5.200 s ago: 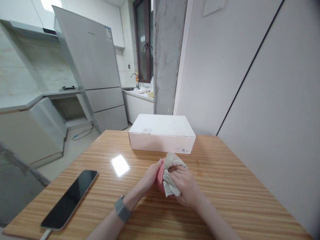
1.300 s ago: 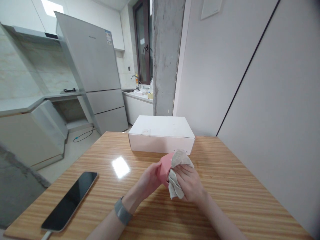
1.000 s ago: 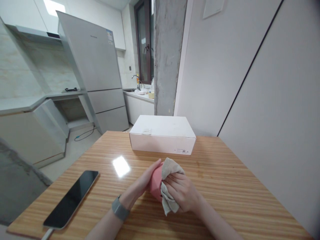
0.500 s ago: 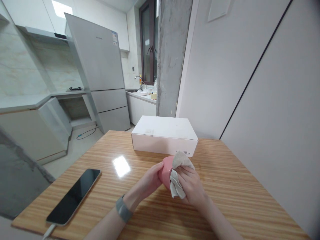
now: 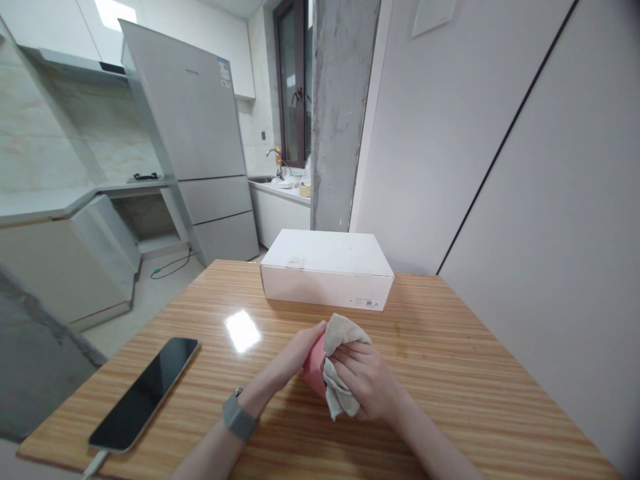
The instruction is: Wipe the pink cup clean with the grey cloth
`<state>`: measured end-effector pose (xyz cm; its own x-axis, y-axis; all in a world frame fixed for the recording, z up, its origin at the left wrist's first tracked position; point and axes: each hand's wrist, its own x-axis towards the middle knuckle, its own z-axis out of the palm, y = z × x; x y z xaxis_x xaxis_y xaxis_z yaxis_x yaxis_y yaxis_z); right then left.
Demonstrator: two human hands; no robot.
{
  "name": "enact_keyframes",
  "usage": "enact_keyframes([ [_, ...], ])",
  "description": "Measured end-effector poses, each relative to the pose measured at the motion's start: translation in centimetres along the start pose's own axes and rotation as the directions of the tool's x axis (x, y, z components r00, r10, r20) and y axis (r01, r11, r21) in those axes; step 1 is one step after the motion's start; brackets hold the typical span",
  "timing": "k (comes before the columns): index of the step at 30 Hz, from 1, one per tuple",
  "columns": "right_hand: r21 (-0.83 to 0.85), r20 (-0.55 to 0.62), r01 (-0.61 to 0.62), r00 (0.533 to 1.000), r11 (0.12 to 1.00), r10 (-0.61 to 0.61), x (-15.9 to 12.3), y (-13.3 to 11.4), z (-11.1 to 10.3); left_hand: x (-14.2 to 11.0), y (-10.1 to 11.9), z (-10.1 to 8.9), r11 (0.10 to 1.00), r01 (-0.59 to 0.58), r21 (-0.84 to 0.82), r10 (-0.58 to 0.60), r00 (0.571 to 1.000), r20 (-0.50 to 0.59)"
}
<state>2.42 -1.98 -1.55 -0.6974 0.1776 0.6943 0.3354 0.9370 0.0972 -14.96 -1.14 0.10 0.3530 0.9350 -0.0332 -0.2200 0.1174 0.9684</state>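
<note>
A small pink object [image 5: 315, 365] is held just above the wooden table [image 5: 450, 373], mostly hidden between both hands. My left hand [image 5: 290, 360] grips its left side, fingers curled around it. My right hand [image 5: 365, 383] presses a crumpled beige cloth [image 5: 337, 393] against the pink object's right side and top, fingers closed on the cloth. A grey watch band [image 5: 237, 419] sits on my left wrist.
A closed white cardboard box [image 5: 327, 269] lies at the table's far edge. A dark phone [image 5: 145, 393] with a cable lies near the table's left front corner. A white wall runs along the right; a fridge [image 5: 200, 133] and kitchen counters stand behind.
The cloth hand has slid back and forth over the pink object between frames; both hands sit slightly lower and nearer to me than half a second ago. Box and phone stay put.
</note>
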Motion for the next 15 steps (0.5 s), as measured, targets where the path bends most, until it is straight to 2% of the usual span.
enact_keyframes([
  [4,-0.054,-0.009,-0.029,1.0,0.998,0.028,0.1,0.6,-0.6,-0.1,-0.4,0.6,0.989,0.01,-0.146,-0.012,1.0,-0.015],
  [7,-0.103,-0.021,-0.045,0.999,0.994,0.043,0.1,1.0,-1.3,-0.3,-0.7,1.2,0.941,0.039,-0.335,-0.017,0.998,0.067],
  [9,-0.123,-0.023,-0.027,0.999,0.992,0.025,0.0,1.1,-1.8,-0.3,-0.9,1.3,0.912,0.069,-0.405,-0.017,0.991,0.13],
  [12,-0.113,-0.03,0.0,1.0,0.994,-0.003,-0.3,1.0,-1.9,-0.1,-1.2,1.0,0.895,0.151,-0.419,-0.08,0.98,0.183],
  [15,-0.057,-0.045,0.018,0.999,0.998,-0.021,-0.5,0.5,-1.2,0.0,-1.0,0.8,0.905,0.24,-0.35,-0.187,0.966,0.18],
])
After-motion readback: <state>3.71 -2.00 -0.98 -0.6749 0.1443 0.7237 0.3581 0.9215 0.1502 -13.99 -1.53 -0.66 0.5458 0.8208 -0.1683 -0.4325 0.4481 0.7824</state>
